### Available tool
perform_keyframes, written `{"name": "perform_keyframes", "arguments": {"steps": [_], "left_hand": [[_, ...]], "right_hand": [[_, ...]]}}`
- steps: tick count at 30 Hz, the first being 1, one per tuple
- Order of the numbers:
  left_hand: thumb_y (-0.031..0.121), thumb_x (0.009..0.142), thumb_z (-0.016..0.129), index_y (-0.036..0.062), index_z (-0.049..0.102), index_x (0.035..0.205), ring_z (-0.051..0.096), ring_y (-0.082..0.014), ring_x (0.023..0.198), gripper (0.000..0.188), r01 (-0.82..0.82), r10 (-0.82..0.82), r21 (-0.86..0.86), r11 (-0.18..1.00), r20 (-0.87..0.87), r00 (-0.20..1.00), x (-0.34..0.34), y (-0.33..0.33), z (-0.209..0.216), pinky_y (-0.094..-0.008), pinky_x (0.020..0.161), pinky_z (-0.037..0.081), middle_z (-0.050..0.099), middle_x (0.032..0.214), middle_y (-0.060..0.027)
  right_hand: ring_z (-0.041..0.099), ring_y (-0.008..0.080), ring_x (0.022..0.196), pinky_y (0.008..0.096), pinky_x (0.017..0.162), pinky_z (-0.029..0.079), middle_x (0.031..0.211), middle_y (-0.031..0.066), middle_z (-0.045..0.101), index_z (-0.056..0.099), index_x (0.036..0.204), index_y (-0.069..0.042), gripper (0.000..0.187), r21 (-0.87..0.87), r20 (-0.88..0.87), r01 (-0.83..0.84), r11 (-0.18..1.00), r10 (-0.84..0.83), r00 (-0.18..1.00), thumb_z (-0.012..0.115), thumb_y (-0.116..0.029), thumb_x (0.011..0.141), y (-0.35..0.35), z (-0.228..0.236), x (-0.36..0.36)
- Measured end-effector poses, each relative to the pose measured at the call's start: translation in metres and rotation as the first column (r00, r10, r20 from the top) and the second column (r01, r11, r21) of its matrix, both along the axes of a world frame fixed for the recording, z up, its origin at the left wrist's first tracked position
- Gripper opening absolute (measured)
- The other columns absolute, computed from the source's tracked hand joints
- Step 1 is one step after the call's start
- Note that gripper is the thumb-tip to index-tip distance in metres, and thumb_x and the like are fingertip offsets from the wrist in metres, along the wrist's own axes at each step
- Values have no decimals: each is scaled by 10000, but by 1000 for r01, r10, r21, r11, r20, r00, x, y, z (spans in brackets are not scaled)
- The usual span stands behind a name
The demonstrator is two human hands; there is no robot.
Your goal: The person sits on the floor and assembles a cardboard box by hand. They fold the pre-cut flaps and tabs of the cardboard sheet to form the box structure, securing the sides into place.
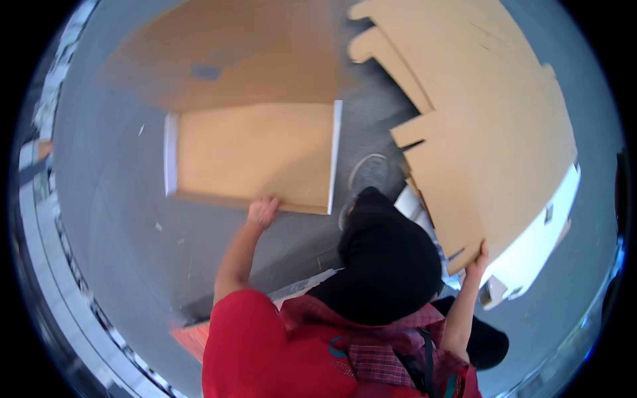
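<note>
A shallow folded cardboard box (255,149) with white side walls lies on the floor at the left, its large brown flap (265,60) raised and blurred. My left hand (264,211) is closed over the near wall of this box. On the right, my right hand (478,260) grips the near edge of a big flat cardboard sheet (491,132) with notches and tabs cut into its edges. The fingers of that hand are partly hidden by the board. White-faced cardboard pieces (541,232) show beneath the sheet.
My shoe (369,174) stands on the grey floor (113,199) between the box and the sheet. Small scraps (159,227) lie on the floor at the left. A reddish flat object (190,338) sits beside my left arm, and a pale strip (50,265) runs along the far left.
</note>
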State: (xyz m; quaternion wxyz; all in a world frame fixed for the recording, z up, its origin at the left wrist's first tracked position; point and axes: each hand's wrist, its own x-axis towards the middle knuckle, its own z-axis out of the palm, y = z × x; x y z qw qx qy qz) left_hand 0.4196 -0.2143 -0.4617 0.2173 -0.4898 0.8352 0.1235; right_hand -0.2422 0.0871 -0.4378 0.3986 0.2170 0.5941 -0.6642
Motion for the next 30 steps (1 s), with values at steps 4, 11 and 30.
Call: {"name": "perform_keyframes", "arguments": {"steps": [4, 11, 30], "left_hand": [[399, 895, 567, 109, 618, 951, 635, -361, 827, 299, -182, 182, 50, 982, 6, 983, -36, 40, 25, -467, 691, 515, 626, 871, -168], [522, 918, 487, 29, 633, 886, 642, -414, 772, 515, -438, 436, -9, 899, -72, 897, -62, -20, 4, -499, 665, 509, 646, 829, -225], [89, 888, 601, 49, 360, 1403, 624, -211, 903, 570, -345, 712, 634, 692, -679, 181, -302, -142, 59, -325, 743, 532, 580, 1120, -161]], "right_hand": [[588, 298, 1085, 458, 958, 469, 1194, 129, 617, 544, 1228, -30, 404, -39, -18, 98, 994, -99, 995, 604, -279, 915, -8, -11, 6], [583, 315, 1069, 530, 946, 460, 1183, 108, 614, 540, 1202, -95, 384, -136, 101, 284, 949, -272, 957, 669, -214, 860, -94, -6, 57], [646, 249, 940, 391, 781, 516, 1055, 120, 661, 585, 1114, 1, 334, -373, 239, -108, 921, 208, 949, 635, -41, 786, -228, 122, 122]]}}
